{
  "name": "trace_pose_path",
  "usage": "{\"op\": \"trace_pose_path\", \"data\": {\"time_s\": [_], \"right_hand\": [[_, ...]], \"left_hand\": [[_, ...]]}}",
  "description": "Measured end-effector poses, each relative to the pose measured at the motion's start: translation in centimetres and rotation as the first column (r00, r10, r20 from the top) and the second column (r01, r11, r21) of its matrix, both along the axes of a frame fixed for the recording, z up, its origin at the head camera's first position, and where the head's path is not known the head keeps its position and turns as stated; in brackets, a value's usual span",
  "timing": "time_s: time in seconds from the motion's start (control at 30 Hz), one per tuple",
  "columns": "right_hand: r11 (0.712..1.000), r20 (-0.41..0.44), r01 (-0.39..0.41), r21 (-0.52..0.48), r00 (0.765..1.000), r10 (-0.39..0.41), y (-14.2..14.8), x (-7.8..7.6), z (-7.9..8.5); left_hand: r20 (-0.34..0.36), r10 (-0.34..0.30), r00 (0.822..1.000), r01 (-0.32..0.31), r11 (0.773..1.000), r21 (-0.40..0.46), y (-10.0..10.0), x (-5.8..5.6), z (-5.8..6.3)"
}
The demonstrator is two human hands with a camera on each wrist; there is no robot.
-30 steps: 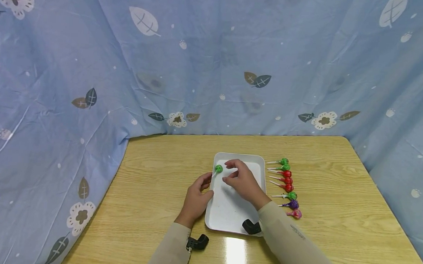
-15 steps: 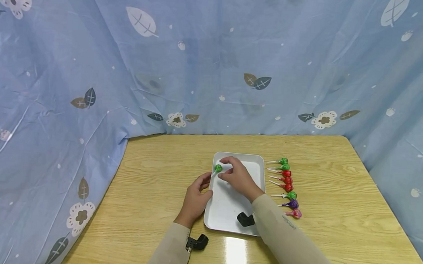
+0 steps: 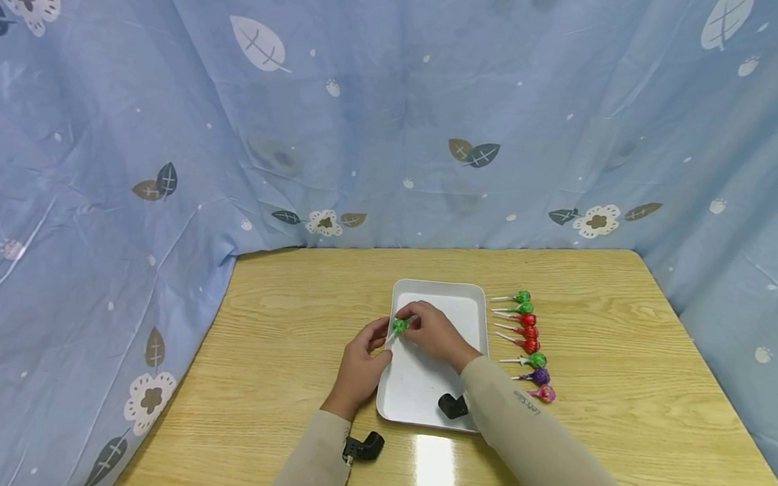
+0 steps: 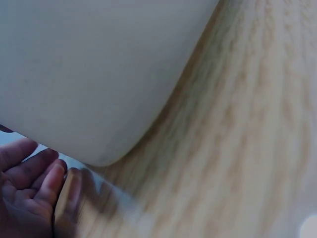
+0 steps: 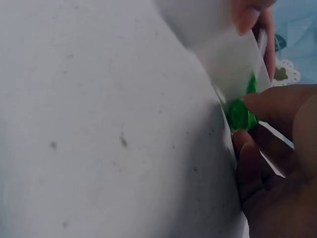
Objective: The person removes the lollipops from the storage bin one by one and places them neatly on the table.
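Note:
A green-wrapped lollipop [image 3: 400, 326] lies inside the white tray [image 3: 429, 405] along its left wall, its white stick slanting toward the near left rim. My right hand [image 3: 433, 335] reaches into the tray and pinches the green candy end between thumb and fingers, as the right wrist view shows of the lollipop [image 5: 238, 115]. My left hand [image 3: 363, 364] holds the tray's left rim, thumb over the edge and curled fingers against the outside. In the left wrist view, the tray's outer wall [image 4: 99, 74] fills the upper left, and bent fingers [image 4: 32, 173] show below it.
To the right of the tray, several lollipops lie in a column, with red [image 3: 527, 332], green [image 3: 538, 361], purple [image 3: 540, 377] and pink [image 3: 543, 393] wrappers. The wooden table [image 3: 626, 406] meets a blue patterned curtain [image 3: 383, 124] at its back and left.
My right hand has moved left and slightly nearer, closing its fingers on the green lollipop. The lollipop has shifted a little toward the near side of the tray. My left hand stays put.

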State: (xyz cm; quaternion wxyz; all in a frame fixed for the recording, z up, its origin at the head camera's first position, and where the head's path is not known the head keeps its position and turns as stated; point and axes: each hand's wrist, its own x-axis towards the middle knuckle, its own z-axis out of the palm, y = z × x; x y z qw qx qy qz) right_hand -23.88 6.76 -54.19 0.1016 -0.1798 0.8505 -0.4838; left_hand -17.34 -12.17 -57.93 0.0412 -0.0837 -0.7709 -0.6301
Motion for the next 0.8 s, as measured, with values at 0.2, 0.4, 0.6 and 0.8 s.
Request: {"op": "trace_pose_path", "data": {"time_s": [0.2, 0.4, 0.6, 0.8], "right_hand": [[0.995, -0.058, -0.078, 0.069, 0.995, 0.082, -0.11, -0.09, -0.38], [0.996, -0.055, -0.059, 0.060, 0.997, 0.063, -0.01, -0.04, -0.33], [1.000, -0.065, -0.004, 0.005, 0.998, 0.004, 0.30, -0.03, -0.09], [0.998, -0.068, 0.062, -0.031, 0.996, -0.064, 0.62, -0.13, 0.32]], "left_hand": [[0.010, 0.006, 1.000, -0.006, 1.000, 0.002, 0.06, -0.05, 0.08], [0.017, 0.016, 1.000, -0.016, 1.000, -0.011, 0.10, -0.04, 0.17], [0.022, 0.022, 1.000, -0.022, 1.000, -0.020, 0.20, 0.04, 0.38], [0.016, 0.023, 1.000, -0.023, 1.000, -0.021, 0.24, 0.05, 0.40]]}}
